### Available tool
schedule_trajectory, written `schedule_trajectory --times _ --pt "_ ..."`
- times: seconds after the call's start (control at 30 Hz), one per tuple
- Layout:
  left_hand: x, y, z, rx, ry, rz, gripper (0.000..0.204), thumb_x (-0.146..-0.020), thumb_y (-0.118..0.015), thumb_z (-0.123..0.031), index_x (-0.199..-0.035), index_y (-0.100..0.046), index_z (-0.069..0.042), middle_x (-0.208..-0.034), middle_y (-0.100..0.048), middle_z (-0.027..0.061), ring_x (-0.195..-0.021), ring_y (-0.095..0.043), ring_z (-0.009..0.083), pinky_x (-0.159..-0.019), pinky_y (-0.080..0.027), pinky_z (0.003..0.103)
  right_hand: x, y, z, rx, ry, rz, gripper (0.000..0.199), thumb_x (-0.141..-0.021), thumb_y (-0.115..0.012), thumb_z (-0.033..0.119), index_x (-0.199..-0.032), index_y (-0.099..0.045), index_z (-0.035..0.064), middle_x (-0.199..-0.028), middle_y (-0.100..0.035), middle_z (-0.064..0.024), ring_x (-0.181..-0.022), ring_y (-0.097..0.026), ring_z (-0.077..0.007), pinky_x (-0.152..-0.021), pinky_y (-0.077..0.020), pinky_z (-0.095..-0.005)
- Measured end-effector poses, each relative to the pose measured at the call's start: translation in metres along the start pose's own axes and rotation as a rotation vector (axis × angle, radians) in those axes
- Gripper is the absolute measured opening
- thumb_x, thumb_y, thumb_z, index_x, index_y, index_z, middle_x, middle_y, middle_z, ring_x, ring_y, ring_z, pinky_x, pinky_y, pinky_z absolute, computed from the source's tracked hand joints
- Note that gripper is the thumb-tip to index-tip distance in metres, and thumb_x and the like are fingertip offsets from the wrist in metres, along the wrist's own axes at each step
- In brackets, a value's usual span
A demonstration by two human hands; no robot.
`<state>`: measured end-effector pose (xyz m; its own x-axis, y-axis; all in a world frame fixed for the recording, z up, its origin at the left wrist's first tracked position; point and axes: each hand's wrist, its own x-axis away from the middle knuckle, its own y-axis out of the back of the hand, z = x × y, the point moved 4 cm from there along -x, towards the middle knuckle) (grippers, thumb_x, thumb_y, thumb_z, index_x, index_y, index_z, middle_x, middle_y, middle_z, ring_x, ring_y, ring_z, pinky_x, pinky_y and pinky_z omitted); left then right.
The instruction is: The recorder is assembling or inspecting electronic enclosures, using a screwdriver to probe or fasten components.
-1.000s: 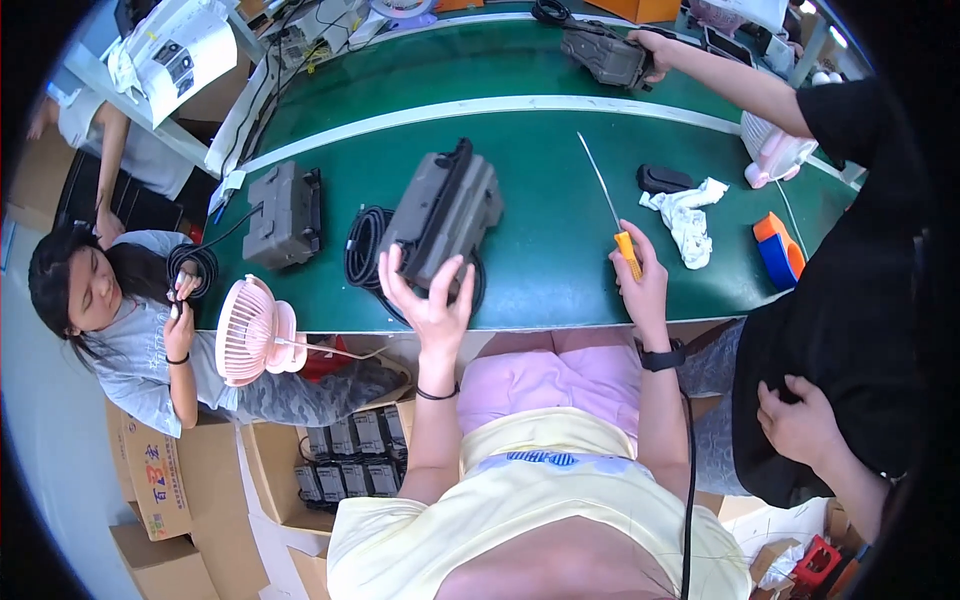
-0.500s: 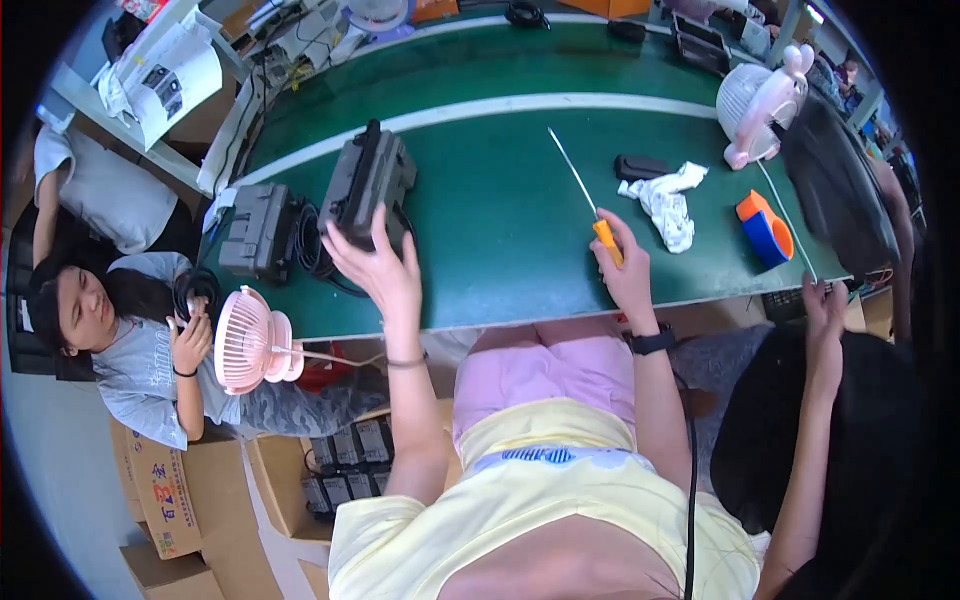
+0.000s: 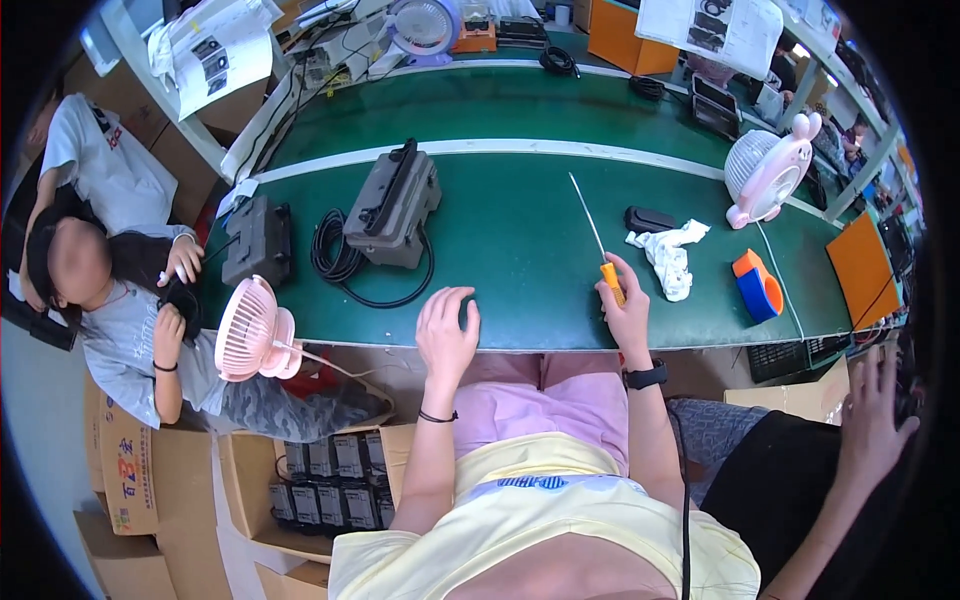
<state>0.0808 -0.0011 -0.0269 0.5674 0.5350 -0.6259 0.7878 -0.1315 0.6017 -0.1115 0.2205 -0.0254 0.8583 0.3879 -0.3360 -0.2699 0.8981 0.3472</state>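
Observation:
My right hand (image 3: 627,312) is closed round the yellow-orange handle of a screwdriver (image 3: 612,280), whose long thin shaft points up and away over the green bench. My left hand (image 3: 447,330) hovers by the bench's near edge, fingers loosely bent, thumb apart, holding nothing. Beyond it, to the left, stands a grey case (image 3: 393,225) with a black top handle, apart from my fingers. A coiled black cable (image 3: 335,248) lies beside the case. To the right of the screwdriver are a small black object (image 3: 650,219) and a crumpled white cloth or tissue (image 3: 672,262).
An orange and blue tape roll (image 3: 758,287) and a pink fan (image 3: 765,172) stand at right. Another pink fan (image 3: 250,330) is at left, near a second grey case (image 3: 257,240) and a seated co-worker (image 3: 150,330). A carton (image 3: 245,480) of grey cases sits below.
My left hand has moved away from the grey case, back toward the bench's near edge. The right hand still grips the screwdriver. The view has shifted, and the co-worker's arm at right has lifted outward.

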Motion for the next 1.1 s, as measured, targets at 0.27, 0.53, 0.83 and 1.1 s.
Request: schedule_trajectory --times 0.27,0.53,0.83,1.1 --pt "-0.001 -0.001 -0.002 -0.007 -0.031 -0.010 0.011 -0.086 -0.067 -0.014 -0.096 -0.071 -0.012 -0.104 -0.070 0.0043 -0.108 -0.064 0.0263 -0.094 -0.049 0.039 0.006 0.004 0.010 -0.017 -0.113 0.020 0.043 -0.092 -0.064 0.009 -0.134 -0.060 0.0120 -0.079 -0.066 -0.0094 -0.064 -0.060 -0.0142 -0.062 -0.0498 -0.0290" --pt "0.001 -0.002 -0.004 -0.036 -0.042 -0.007 0.009 -0.086 -0.068 -0.013 -0.094 -0.071 -0.012 -0.104 -0.070 0.0033 -0.108 -0.064 0.0255 -0.094 -0.049 0.038 0.009 0.005 0.012 0.045 0.012 -0.054 0.042 -0.092 -0.064 0.007 -0.133 -0.060 0.0106 -0.092 -0.071 -0.0148 -0.076 -0.068 -0.0198 -0.071 -0.0534 -0.0314" --pt "-0.004 -0.001 -0.004 -0.071 -0.066 0.005 0.009 -0.085 -0.069 -0.012 -0.093 -0.072 -0.013 -0.107 -0.069 0.0024 -0.109 -0.063 0.0263 -0.092 -0.050 0.039 0.013 0.010 0.015 0.037 0.094 -0.277 0.040 -0.091 -0.065 0.004 -0.131 -0.061 0.0056 -0.097 -0.071 -0.0128 -0.080 -0.068 -0.0173 -0.074 -0.0534 -0.0298" --pt "-0.005 -0.001 -0.010 -0.086 -0.115 0.053 0.009 -0.084 -0.068 -0.013 -0.093 -0.071 -0.014 -0.108 -0.067 0.0019 -0.107 -0.063 0.0264 -0.091 -0.050 0.040 0.024 0.016 0.013 0.068 0.118 -0.466 0.040 -0.091 -0.064 0.003 -0.131 -0.060 0.0058 -0.091 -0.069 -0.0087 -0.074 -0.063 -0.0123 -0.069 -0.0511 -0.0274"
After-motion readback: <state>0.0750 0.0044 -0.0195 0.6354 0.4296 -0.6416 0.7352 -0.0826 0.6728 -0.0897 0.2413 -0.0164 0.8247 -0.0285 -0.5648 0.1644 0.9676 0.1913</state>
